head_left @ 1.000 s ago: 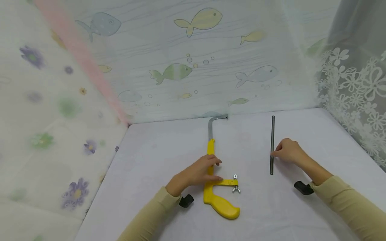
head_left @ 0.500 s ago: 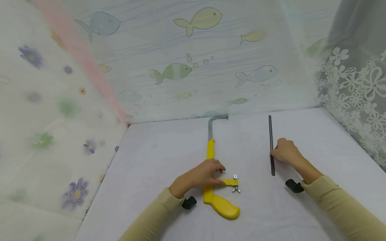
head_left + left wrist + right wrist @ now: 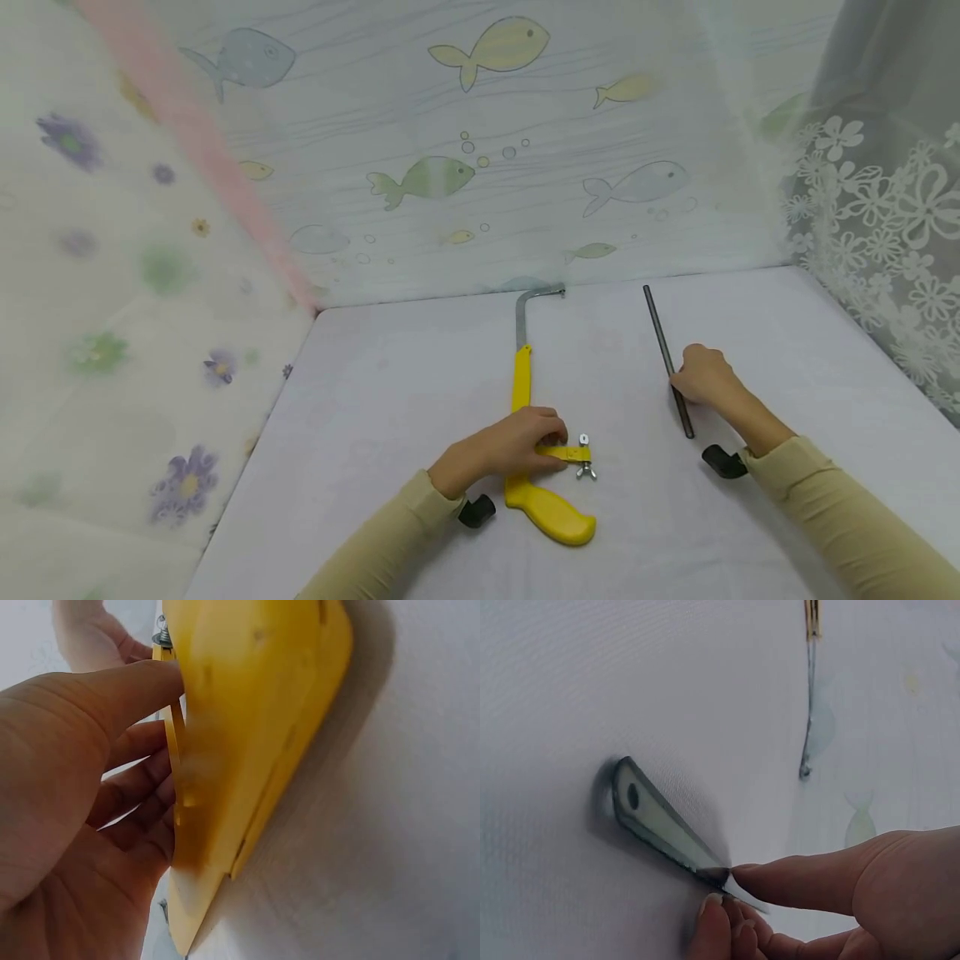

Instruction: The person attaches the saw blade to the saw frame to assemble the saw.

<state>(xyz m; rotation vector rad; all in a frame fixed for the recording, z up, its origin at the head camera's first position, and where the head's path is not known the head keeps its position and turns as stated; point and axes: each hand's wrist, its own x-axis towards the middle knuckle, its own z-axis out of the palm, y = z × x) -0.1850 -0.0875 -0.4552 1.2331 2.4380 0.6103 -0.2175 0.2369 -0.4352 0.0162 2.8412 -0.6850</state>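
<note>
A yellow hacksaw frame (image 3: 555, 512) lies on the white cloth, its grey metal front arm (image 3: 521, 321) bent to the right at the far end. My left hand (image 3: 510, 446) is over the frame's rear and grips its short yellow crosspiece. The left wrist view has the thumb (image 3: 146, 686) against the yellow metal (image 3: 255, 712), other fingers on its far side. To the right, my right hand (image 3: 708, 375) pinches a dark hacksaw blade (image 3: 658, 325) near its middle. One blade end, with a hole, shows in the right wrist view beside the thumb (image 3: 802, 881).
A wing nut (image 3: 586, 472) and small blade pin (image 3: 584, 440) sit at the crosspiece's end. The white-covered table (image 3: 390, 375) meets a fish-print curtain (image 3: 480, 200) at the back. Flowered cloth hangs at left, lace (image 3: 885, 217) at right.
The blade has turned, its far end swinging left and its near end right. My left hand has slid toward me and right along the frame, its fingers closing round the crosspiece.
</note>
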